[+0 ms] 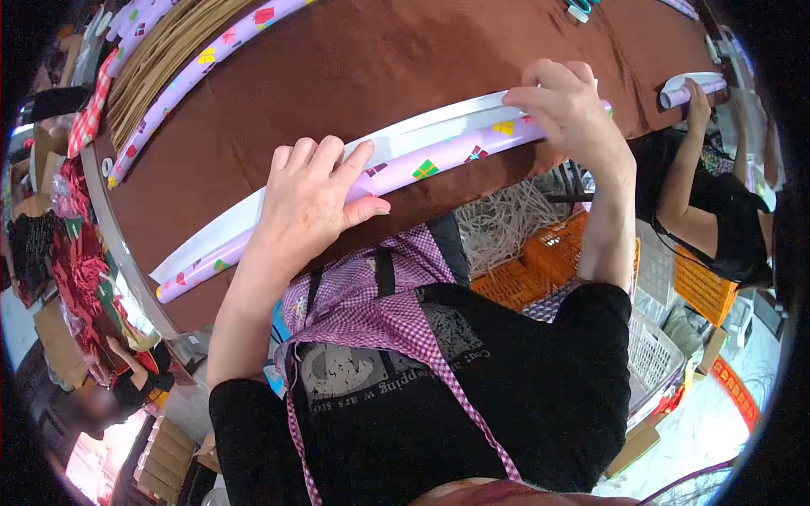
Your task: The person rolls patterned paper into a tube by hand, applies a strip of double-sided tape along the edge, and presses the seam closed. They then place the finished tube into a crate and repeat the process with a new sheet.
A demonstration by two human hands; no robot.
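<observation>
A roll of lilac wrapping paper (405, 171) printed with coloured gift boxes lies across the brown cloth in front of me. Along its far side runs a loose white edge of the sheet, showing the paper's plain back. My left hand (308, 198) rests over the left half of the roll, fingers stretched along the white edge and thumb spread out on the near side. Toward the right end, my right hand (574, 110) touches the paper with bent, parted fingers, the tips at the white edge.
Long brown paper strips (160, 72) and another lilac roll (198, 72) lie at the far left of the table. Green-handled scissors (580, 12) are at the back. On the right, a co-worker's hand (699, 105) touches another roll (692, 88). Orange crates (548, 253) stand below the table edge.
</observation>
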